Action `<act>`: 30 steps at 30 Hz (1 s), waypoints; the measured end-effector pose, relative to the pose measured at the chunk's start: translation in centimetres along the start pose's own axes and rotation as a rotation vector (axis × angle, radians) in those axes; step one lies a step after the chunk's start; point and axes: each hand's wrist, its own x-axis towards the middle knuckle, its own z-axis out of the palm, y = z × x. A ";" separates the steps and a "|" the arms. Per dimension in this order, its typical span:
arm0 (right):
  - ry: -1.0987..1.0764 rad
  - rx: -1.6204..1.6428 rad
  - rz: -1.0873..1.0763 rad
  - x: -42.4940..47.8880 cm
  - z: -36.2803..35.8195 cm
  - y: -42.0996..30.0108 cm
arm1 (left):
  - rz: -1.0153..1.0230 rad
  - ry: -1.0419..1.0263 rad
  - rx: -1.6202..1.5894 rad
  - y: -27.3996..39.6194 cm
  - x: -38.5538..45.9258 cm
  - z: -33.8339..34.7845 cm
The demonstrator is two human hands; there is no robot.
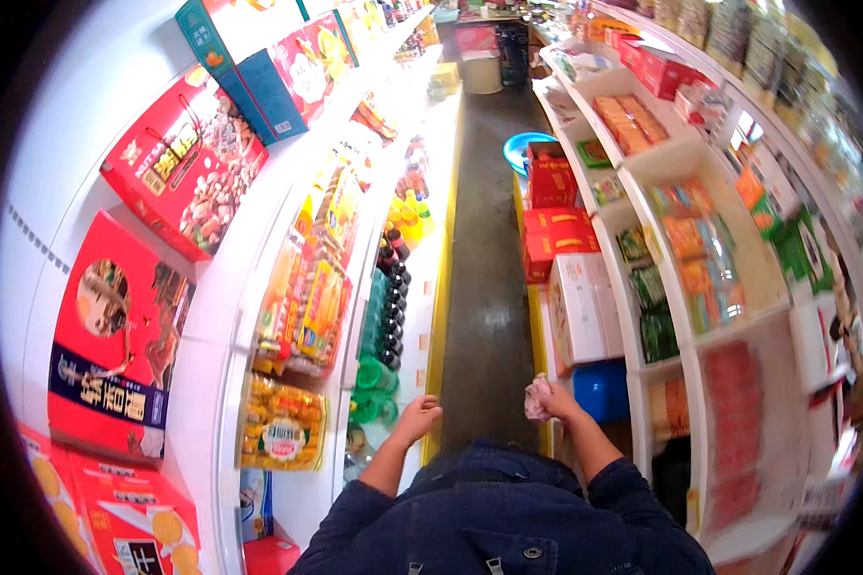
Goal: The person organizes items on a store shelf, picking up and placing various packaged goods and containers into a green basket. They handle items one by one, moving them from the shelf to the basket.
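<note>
My right hand (559,400) grips a crumpled pinkish cloth (538,399), held over the right side of the aisle floor. A blue bin (600,390) stands just beyond that hand, on the lower right shelf. My left hand (420,417) hangs beside the yellow shelf edge (442,316) with nothing in it, its fingers loosely curled but apart. Nearest to it on the lower left shelf are green bottles (374,377) and a row of dark soda bottles (394,316).
A narrow grey floor aisle (490,251) runs ahead between shelves. On its right stand a white carton (582,309), red boxes (557,233) and a blue basin (523,149). Packaged sausages (320,302) and red gift boxes (119,330) fill the left shelves. A beige bucket (482,74) stands far ahead.
</note>
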 end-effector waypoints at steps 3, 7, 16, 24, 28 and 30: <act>0.027 -0.158 -0.092 7.6 -1.3 -7.9 | -0.128 0.137 -0.138 2.3 5.4 -3.7; 0.142 -0.146 -0.166 23.1 -2.4 -8.9 | -0.158 0.213 -0.146 3.3 16.5 -9.0; 0.208 -0.053 0.010 38.4 -6.5 -21.2 | 0.167 0.145 0.172 21.7 48.8 -12.8; 0.246 0.302 0.025 52.1 -12.4 -32.9 | 0.220 -0.200 0.074 43.0 67.6 -7.6; 0.142 0.181 -0.076 64.7 -15.5 -38.5 | 0.098 -0.160 0.250 44.5 76.2 -10.7; 0.085 0.126 -0.182 72.1 -17.3 -38.5 | 0.093 -0.154 0.230 44.1 81.0 -12.7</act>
